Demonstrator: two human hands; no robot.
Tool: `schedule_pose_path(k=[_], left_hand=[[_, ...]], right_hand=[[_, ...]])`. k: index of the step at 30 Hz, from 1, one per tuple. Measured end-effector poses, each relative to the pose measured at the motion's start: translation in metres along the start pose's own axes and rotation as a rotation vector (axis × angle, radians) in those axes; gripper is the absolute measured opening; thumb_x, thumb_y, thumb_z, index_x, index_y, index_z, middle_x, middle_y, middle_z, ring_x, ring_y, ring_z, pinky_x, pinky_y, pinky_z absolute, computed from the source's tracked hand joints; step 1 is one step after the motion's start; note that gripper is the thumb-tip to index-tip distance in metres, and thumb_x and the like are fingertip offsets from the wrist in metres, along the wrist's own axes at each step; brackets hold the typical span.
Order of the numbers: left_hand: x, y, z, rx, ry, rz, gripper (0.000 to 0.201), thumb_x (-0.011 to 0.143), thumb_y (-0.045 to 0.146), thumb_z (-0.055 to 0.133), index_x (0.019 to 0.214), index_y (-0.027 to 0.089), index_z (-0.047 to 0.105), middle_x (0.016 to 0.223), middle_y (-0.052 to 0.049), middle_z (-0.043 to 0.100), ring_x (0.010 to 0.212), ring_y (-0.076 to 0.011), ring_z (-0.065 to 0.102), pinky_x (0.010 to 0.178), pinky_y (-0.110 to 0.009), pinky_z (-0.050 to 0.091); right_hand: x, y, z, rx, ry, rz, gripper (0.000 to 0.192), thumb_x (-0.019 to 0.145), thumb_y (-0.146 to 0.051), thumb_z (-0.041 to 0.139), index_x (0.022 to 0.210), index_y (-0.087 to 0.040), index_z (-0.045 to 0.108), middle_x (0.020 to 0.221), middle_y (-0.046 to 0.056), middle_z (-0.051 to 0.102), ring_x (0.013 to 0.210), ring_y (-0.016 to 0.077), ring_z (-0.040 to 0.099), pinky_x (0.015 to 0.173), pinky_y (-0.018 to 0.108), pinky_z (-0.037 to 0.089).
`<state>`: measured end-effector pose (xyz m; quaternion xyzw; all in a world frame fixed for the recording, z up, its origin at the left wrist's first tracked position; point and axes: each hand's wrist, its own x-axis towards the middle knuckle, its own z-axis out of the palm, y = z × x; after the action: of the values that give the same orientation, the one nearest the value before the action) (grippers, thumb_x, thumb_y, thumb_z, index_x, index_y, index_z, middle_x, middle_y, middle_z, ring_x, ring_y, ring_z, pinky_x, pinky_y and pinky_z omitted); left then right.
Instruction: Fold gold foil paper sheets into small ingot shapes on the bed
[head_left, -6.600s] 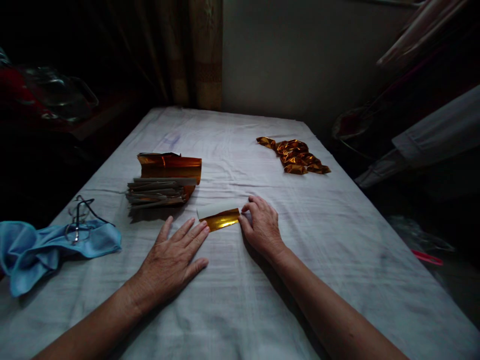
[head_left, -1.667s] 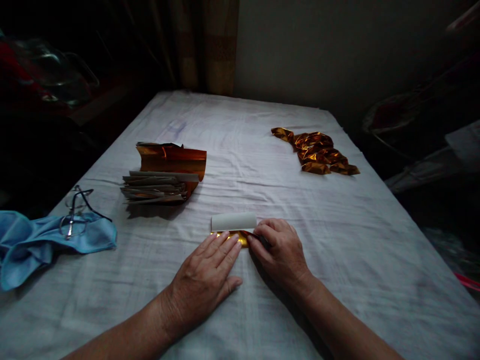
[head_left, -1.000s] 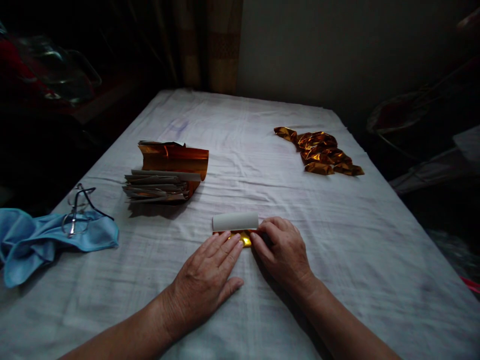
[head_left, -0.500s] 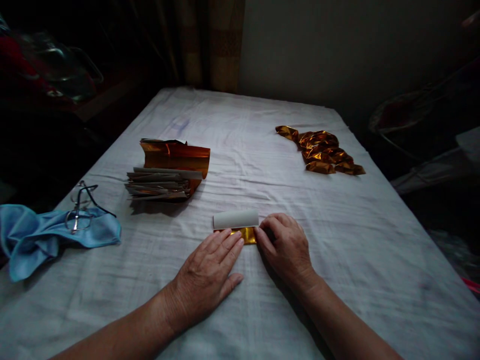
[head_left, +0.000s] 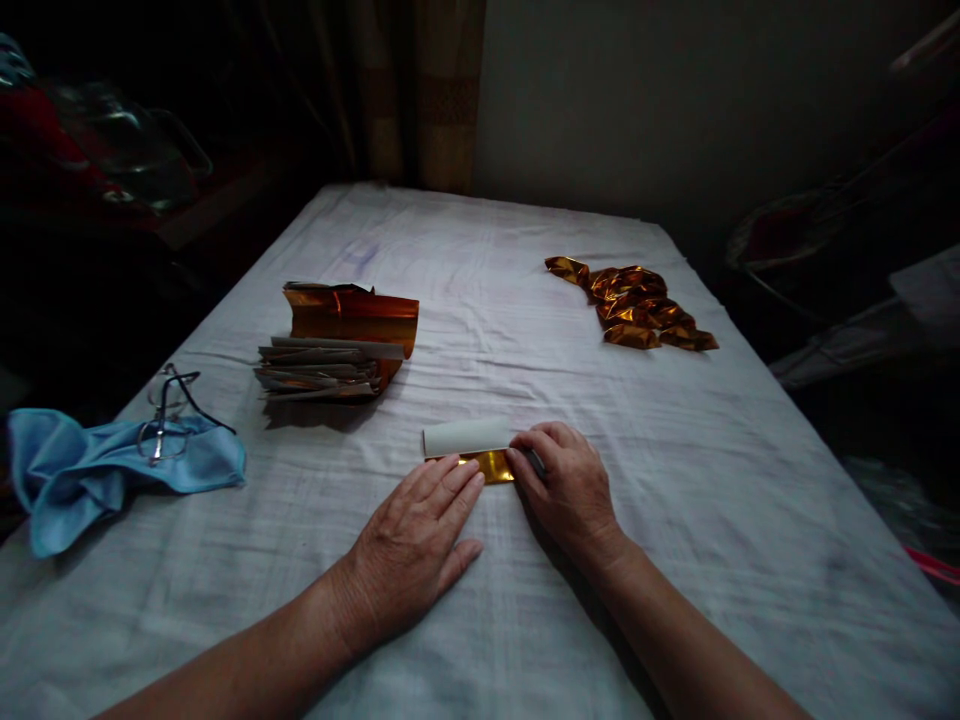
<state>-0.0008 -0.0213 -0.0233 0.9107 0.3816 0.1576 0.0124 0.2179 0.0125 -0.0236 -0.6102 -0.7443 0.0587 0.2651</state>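
Observation:
A small sheet of gold foil paper (head_left: 495,467) lies on the cloth in front of me, its white back folded over along the far side. My left hand (head_left: 424,520) is flat, palm down, with its fingertips pressing on the near left part of the gold strip and its thumb apart. At the sheet's right end, my right hand (head_left: 566,485) is curled, with thumb and fingers closed on the edge of the paper. The fingers of my right hand cover the sheet's right corner.
A bent stack of gold foil sheets (head_left: 352,320) stands at the left. Several folded gold foil pieces (head_left: 634,300) lie in a heap at the far right. Eyeglasses (head_left: 161,440) rest on a blue cloth (head_left: 97,460) near the left edge. A white sheet (head_left: 465,230) covers the table.
My right hand's fingers have shifted slightly left onto the paper's right end and closed on it. The left hand keeps pressing in place. The whole view has shifted a little.

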Motion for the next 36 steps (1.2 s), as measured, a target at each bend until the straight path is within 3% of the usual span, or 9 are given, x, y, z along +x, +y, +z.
schedule_pose_path(k=[16, 21, 31, 36], left_hand=[[0.001, -0.001, -0.001, 0.014, -0.019, -0.007, 0.051, 0.100, 0.041, 0.047, 0.144, 0.016, 0.048, 0.148, -0.009, 0.052, 0.138, -0.0256, 0.045, 0.116, -0.041, 0.035], [0.000, -0.002, 0.002, 0.021, -0.007, 0.001, 0.052, 0.100, 0.040, 0.047, 0.146, 0.016, 0.046, 0.148, -0.009, 0.052, 0.139, -0.0255, 0.044, 0.117, -0.042, 0.033], [-0.001, -0.005, 0.003, 0.028, 0.008, 0.026, 0.051, 0.101, 0.042, 0.043, 0.144, 0.015, 0.048, 0.148, -0.009, 0.052, 0.139, -0.0251, 0.045, 0.117, -0.043, 0.033], [-0.003, -0.012, 0.001, -0.002, 0.011, 0.068, 0.049, 0.100, 0.038, 0.046, 0.144, 0.016, 0.048, 0.147, -0.009, 0.053, 0.139, -0.0249, 0.045, 0.118, -0.044, 0.033]], right_hand=[[0.006, 0.003, 0.002, -0.078, -0.018, 0.024, 0.024, 0.096, -0.034, 0.055, 0.078, -0.022, 0.063, 0.082, 0.003, 0.062, 0.076, 0.0196, 0.055, 0.070, 0.031, 0.036], [0.004, 0.007, 0.000, 0.099, -0.009, -0.001, 0.023, 0.097, -0.027, 0.048, 0.095, -0.022, 0.070, 0.093, 0.006, 0.067, 0.086, 0.0199, 0.061, 0.078, 0.032, 0.043], [0.019, 0.004, -0.017, 0.191, -0.246, 0.056, 0.016, 0.088, -0.031, 0.062, 0.094, -0.021, 0.072, 0.094, 0.005, 0.069, 0.089, 0.0192, 0.062, 0.081, 0.031, 0.046], [0.019, 0.003, -0.015, 0.159, -0.241, 0.130, 0.003, 0.083, -0.023, 0.066, 0.082, -0.021, 0.067, 0.085, 0.002, 0.068, 0.082, 0.0180, 0.060, 0.075, 0.030, 0.043]])
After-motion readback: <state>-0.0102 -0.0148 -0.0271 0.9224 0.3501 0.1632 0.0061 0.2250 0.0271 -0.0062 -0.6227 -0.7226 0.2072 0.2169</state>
